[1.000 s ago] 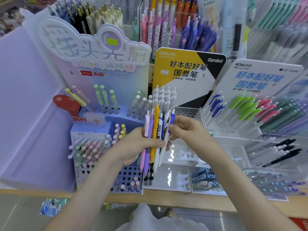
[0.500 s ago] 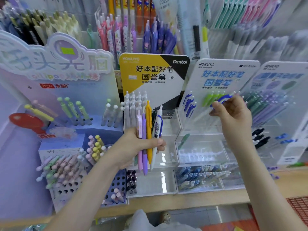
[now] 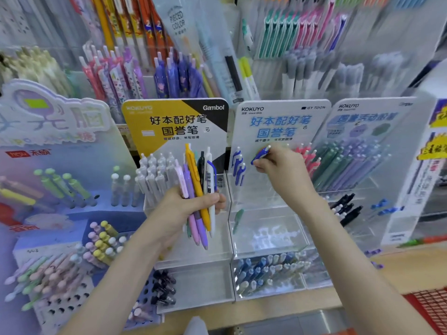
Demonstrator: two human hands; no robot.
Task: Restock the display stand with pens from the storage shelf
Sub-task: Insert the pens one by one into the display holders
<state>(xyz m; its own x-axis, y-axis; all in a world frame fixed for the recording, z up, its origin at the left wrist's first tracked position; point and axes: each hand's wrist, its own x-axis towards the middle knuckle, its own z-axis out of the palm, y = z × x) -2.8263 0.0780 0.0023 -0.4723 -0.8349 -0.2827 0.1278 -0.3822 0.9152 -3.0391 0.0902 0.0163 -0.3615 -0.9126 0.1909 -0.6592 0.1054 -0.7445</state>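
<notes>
Pens in pink, purple, yellow, black and white [image 3: 193, 180] stand bunched in the left hand [image 3: 186, 209], which grips them tight near the yellow and black sign card [image 3: 169, 122]. The right hand [image 3: 283, 170] pinches one blue and white pen [image 3: 260, 154] at the far row of the clear plastic display stand [image 3: 266, 209] with the white card, just right of three more blue and white pens [image 3: 238, 165] standing there.

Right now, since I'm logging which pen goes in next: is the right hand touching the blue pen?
Touching. The head view shows the right hand pinching the blue pen at its fingertips.
</notes>
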